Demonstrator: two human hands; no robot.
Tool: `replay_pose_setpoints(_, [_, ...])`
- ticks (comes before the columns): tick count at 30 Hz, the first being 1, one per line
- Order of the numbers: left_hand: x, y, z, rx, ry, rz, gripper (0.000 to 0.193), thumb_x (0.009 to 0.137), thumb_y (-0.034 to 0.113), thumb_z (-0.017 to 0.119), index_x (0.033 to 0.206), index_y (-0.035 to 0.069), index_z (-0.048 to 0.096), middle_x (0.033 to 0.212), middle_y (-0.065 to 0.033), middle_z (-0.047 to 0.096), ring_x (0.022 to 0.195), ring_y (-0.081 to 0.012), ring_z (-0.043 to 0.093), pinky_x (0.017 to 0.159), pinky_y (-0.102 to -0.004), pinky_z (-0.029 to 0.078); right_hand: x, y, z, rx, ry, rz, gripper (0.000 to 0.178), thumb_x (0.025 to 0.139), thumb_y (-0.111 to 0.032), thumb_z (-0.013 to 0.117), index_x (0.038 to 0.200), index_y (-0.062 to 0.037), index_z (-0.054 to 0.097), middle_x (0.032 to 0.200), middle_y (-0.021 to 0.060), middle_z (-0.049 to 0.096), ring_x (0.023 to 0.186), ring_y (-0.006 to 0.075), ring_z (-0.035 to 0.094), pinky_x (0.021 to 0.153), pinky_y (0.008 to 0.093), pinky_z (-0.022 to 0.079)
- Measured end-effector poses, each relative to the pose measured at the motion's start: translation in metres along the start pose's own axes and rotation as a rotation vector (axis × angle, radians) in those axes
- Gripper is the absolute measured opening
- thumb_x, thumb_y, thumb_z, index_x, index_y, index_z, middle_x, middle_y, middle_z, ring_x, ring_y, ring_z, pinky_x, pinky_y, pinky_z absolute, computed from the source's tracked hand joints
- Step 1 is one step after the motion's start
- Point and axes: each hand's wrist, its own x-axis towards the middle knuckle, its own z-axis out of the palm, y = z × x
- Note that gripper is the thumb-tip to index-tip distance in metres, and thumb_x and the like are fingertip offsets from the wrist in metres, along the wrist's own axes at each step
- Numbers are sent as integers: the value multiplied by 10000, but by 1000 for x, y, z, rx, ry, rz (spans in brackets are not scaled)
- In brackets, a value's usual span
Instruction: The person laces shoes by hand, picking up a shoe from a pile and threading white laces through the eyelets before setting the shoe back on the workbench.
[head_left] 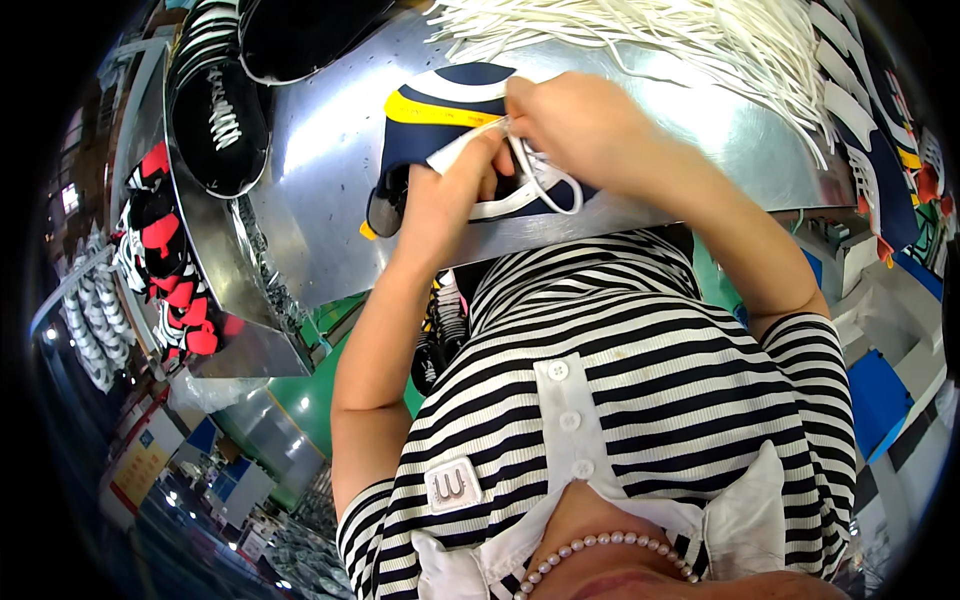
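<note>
A navy shoe upper [420, 143] with a yellow stripe and white panels lies on the metal table in front of me. My left hand [462, 188] reaches into its opening and grips the white edge beside the eyelets, the fingers partly hidden inside. Close by, my right hand [572, 125] is closed in a pinch at the upper's lacing edge, on a white shoelace [560, 190]. The lace loops down over the upper's near side. The fingertips of both hands almost meet there, and the lace's tip is hidden between them.
A big heap of loose white laces [660, 40] covers the table's [320, 130] far right. Black uppers with white laces [220, 130] stack at the far left, with red, black and white uppers [165, 250] beyond the left edge. More navy uppers [875, 170] hang at the right.
</note>
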Motion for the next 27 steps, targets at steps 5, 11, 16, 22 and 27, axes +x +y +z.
replay_pose_setpoints(5, [0,3,-16,-24,-62,-160,202,925,202,628,844,17,643,754,11,588,686,-78,522,624,-239,413,-6,15,-33,473,168,199,198,951,-221,567,1010,-35,600,791,130,675,768,265,660,697,377,497])
replay_pose_setpoints(11, [7,1,-5,115,36,24,326,833,112,764,1117,-16,666,1059,-48,699,941,-131,642,840,-276,505,3,24,39,435,383,12,210,976,-217,530,1119,-70,575,881,157,687,806,338,663,720,425,503])
replay_pose_setpoints(16, [-3,17,-14,-104,-26,-315,297,819,124,771,1066,-20,689,1037,-39,701,906,-153,641,830,-297,495,8,27,44,162,354,111,203,931,-111,523,1106,-19,571,938,162,700,824,341,676,694,447,533])
replay_pose_setpoints(22, [-91,56,-56,78,-100,201,156,825,60,722,962,-9,696,917,-87,678,857,-205,623,780,-344,489,8,26,49,-36,320,122,212,851,-40,543,1059,-12,570,996,158,680,862,320,683,709,444,538])
replay_pose_setpoints(27, [-74,31,-33,632,-147,372,160,913,79,638,1010,-45,673,1006,-167,675,950,-311,636,861,-376,491,7,26,44,174,468,136,204,945,-158,559,1117,-50,582,988,133,690,866,329,672,746,437,526])
